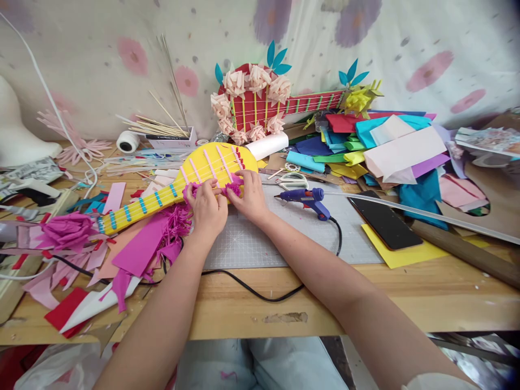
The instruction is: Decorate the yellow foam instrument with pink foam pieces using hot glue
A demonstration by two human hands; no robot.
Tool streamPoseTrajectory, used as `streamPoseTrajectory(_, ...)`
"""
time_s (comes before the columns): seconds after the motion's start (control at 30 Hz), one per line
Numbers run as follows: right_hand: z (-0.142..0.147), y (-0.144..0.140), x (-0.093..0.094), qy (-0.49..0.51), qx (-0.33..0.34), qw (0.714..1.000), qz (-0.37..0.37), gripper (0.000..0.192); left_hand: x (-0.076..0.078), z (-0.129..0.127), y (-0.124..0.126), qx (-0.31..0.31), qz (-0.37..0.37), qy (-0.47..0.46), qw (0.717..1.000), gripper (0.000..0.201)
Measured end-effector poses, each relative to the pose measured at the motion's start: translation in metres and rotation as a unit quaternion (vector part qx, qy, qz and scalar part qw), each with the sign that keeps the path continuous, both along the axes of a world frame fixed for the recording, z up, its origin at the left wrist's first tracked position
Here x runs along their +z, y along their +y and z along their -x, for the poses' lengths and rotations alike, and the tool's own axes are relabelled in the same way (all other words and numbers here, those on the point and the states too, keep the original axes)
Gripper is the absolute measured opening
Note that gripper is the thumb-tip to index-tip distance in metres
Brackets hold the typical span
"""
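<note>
Head view shows my left hand (209,208) and right hand (249,196) both pinched shut on a frilly magenta crepe-paper flower (231,188), pressing it to the lower rim of the yellow paper guitar with pink strings (211,165). I judge the flower could shift or crush under uneven finger pressure, and any wet glue could smear the yellow face. Right of the guitar, the blue hot-glue gun (306,197) lies on the grey cutting mat (260,241); its tip could scorch it. I can read no writing or brand anywhere.
</note>
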State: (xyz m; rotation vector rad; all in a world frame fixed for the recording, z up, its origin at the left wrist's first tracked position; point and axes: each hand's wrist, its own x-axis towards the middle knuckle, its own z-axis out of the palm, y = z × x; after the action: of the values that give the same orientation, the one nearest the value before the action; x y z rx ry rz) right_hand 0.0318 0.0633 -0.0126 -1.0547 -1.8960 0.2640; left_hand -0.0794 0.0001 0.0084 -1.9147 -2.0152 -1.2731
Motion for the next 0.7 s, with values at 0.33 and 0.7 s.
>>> streamPoseTrajectory(0.33, -0.001, -0.002, 0.004, 0.023, 0.003, 1.0, -0.017, 0.028, 0.006, -0.001, -0.005, 0.039, -0.011, -0.001, 0.999, 0.034)
streamPoseTrajectory(0.7, -0.038, 0.01, 0.021, -0.009, -0.004, 0.999, -0.033, 0.028, 0.007, -0.002, -0.013, -0.066, -0.049, 0.047, 0.995, 0.034)
